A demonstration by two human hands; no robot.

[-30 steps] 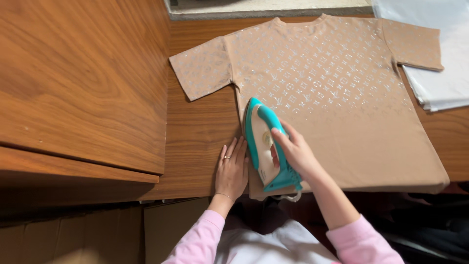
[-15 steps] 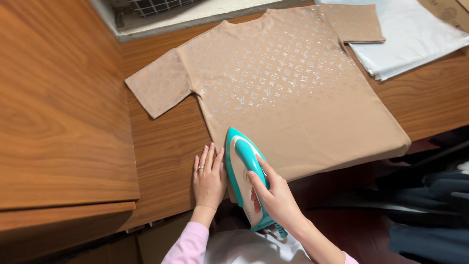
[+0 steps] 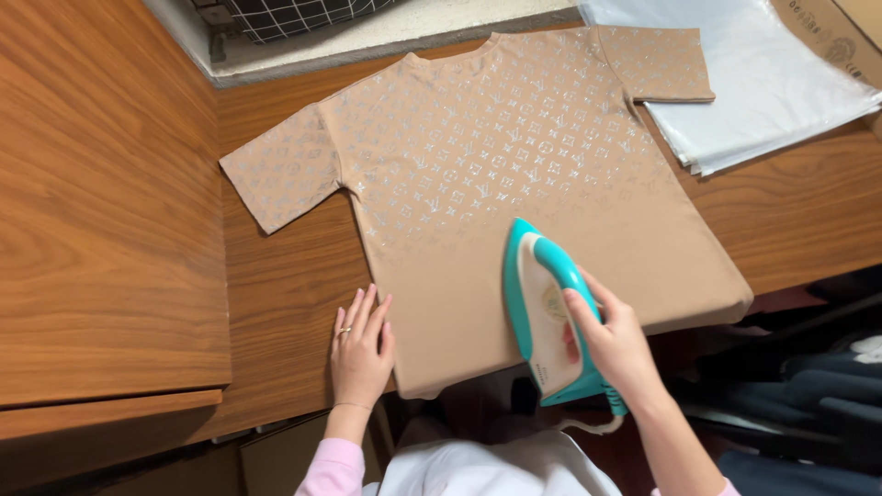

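Right hand grips teal-and-white iron flat on lower part of tan patterned t-shirt spread on wooden table. Left hand lies flat at the shirt's lower left edge, fingers spread. Clear plastic sheets near the shirt's far sleeve.

Home ironing spot: wooden table, iron.

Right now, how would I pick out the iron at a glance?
Find the tan T-shirt spread flat on the wooden table. Near its bottom hem, the right hand grips the iron. It is the only teal and white thing there, pointed towards the collar.
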